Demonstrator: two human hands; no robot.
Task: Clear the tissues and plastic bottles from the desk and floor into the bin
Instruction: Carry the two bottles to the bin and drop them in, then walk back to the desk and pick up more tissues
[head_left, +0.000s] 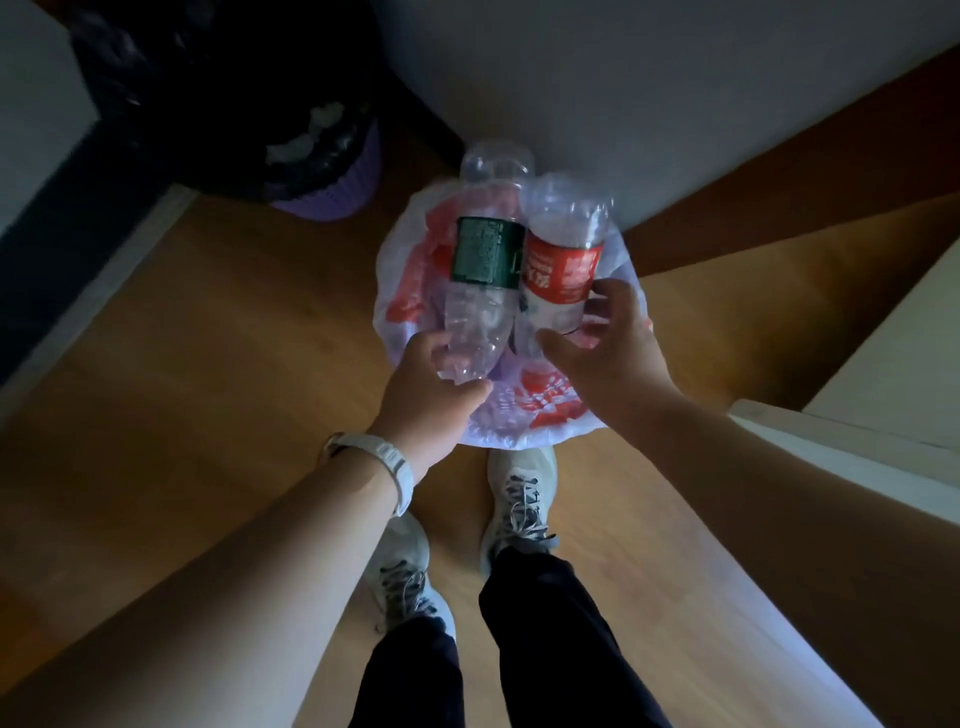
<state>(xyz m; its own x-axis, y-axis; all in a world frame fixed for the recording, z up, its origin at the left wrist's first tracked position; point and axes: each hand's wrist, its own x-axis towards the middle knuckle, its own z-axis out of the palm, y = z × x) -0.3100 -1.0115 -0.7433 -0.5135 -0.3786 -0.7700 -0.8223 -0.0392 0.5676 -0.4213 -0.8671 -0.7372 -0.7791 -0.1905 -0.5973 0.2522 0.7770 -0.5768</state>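
Two clear empty plastic bottles hover over a bin lined with a white bag printed in red (410, 291), standing on the wooden floor in front of my feet. My left hand (436, 384) grips the neck end of the green-labelled bottle (485, 260). My right hand (602, 343) has its fingers spread around the lower end of the red-labelled bottle (563, 270); thumb and fingertips touch it loosely. Both bottles lie side by side, bases pointing away from me. No tissues show in or around this bin.
A purple basket with a black bag (332, 171) holding white crumpled scraps stands at the upper left against a dark wall edge. A grey wall (675, 78) rises behind the bin. A pale furniture edge (857, 431) juts in on the right. My shoes (519, 499) stand just behind the bin.
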